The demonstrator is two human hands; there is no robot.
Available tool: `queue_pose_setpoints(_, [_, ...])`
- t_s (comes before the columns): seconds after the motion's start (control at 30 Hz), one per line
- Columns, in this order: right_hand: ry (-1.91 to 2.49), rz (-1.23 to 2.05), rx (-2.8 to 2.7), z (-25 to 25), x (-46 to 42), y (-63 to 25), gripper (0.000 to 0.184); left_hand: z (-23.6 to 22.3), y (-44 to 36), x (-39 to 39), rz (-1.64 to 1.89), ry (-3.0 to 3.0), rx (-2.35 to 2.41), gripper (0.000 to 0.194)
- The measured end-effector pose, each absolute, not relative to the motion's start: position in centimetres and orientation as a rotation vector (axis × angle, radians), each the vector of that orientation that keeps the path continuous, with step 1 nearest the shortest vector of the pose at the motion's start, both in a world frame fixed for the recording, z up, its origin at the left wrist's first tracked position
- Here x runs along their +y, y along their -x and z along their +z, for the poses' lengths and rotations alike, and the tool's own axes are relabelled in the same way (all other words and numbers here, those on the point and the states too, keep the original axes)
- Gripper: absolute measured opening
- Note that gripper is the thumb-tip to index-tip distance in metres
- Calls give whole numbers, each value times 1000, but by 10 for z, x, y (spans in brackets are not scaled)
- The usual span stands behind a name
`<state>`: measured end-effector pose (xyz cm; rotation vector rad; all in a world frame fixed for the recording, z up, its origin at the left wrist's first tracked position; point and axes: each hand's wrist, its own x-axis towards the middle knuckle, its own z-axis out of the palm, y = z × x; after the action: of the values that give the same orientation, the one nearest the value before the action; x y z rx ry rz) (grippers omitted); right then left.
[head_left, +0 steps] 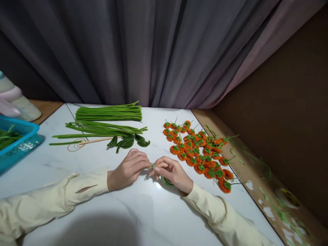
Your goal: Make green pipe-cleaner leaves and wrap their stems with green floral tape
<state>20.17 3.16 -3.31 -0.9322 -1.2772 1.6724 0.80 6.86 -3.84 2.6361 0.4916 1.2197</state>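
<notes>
My left hand [132, 169] and my right hand [174, 173] meet above the white tabletop, fingertips pinched together. A small light green piece [154, 165] shows between them, too small to name for certain. Partly hidden beneath my right hand is a round green roll [166, 181], which looks like tape. Just beyond my left hand lie several dark green curled fuzzy leaves [128, 141] beside a thin wooden stick [98, 140] with a looped end. To the right, many orange fuzzy pumpkin shapes [189, 153] with green tops and thin stems are spread out.
Two bunches of green pipe cleaners, a thick one [109, 113] and a looser one [102, 128], lie at the back left. At the far left stand a blue basket [32, 131] and a pale bottle-like container [27, 106]. Scraps [269, 212] litter the brown surface right.
</notes>
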Motion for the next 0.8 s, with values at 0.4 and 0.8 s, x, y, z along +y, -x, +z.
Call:
queue_pose_setpoints(0.4, [905, 1666, -1234, -38, 30, -201, 29, -32, -19, 58, 895, -1801, 867, 15])
queue_pose_setpoints(0.8, [851, 1491, -1365, -41, 26, -201, 19, -32, -20, 60, 833, -1674, 839, 20])
